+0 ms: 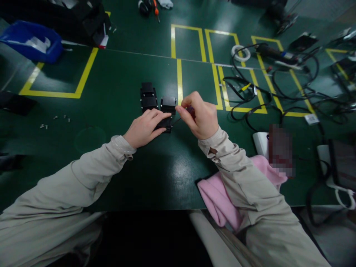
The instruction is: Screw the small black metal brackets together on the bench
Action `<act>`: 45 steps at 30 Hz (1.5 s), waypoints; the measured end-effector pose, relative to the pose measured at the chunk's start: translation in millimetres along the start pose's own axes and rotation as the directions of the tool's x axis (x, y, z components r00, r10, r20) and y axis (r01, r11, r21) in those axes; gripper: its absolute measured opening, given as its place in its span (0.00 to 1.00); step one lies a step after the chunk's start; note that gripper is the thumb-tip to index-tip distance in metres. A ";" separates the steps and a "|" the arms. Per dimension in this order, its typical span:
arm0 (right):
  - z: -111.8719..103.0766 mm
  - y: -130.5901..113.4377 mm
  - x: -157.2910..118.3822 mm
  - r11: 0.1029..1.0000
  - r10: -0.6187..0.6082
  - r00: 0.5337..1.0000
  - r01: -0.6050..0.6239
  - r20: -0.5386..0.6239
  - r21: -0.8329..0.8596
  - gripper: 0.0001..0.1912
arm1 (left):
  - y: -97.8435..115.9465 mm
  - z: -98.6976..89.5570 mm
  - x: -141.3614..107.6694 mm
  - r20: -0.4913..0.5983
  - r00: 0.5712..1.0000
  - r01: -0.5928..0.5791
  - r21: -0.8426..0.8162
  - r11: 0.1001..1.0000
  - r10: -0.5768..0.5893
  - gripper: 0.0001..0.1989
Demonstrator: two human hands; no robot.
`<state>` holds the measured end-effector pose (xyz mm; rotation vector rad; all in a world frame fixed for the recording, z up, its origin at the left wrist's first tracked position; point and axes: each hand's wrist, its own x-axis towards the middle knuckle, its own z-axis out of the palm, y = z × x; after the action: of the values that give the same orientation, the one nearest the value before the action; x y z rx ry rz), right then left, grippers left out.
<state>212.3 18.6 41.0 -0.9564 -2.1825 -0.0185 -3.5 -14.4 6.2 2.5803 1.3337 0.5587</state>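
Note:
My left hand (144, 128) lies over a small black block (167, 125), with thumb and fingers holding it against the green table. My right hand (200, 116) is closed around the dark red handle of a screwdriver (190, 109). Its thin shaft slants down to the left, the tip at the block's right side; whether it sits in a screw cannot be made out. Just beyond my left fingers stand more black blocks: a stepped pair (148, 97) on the left and a single one (168, 103) on the right, with small bright screws along their edges.
Several loose screws (55, 117) lie to the left. A blue bin (54, 50) stands at the back left. Black cables (244, 100) and a white ring (240, 54) spread across the right. A pink cloth (214, 196) is under my right forearm. Yellow tape (179, 78) marks the table.

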 end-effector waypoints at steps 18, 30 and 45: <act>-3.9 -4.9 0.8 1.000 0.007 0.999 -0.007 0.032 0.000 0.27 | 0.7 -1.5 0.9 0.019 1.000 0.009 0.016 1.000 -0.009 0.23; -4.6 -5.7 1.3 1.000 -0.004 0.999 0.004 0.044 0.002 0.27 | 0.2 -0.1 0.3 0.012 1.000 0.012 0.003 1.000 -0.012 0.23; -7.4 -10.9 2.9 1.000 0.005 0.997 -0.003 0.081 -0.027 0.32 | 0.5 -0.5 0.2 0.005 1.000 0.006 0.026 1.000 -0.006 0.23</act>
<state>208.7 10.5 51.1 -0.9917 -2.2601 -0.0072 -3.3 -14.6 6.8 2.5956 1.3559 0.5362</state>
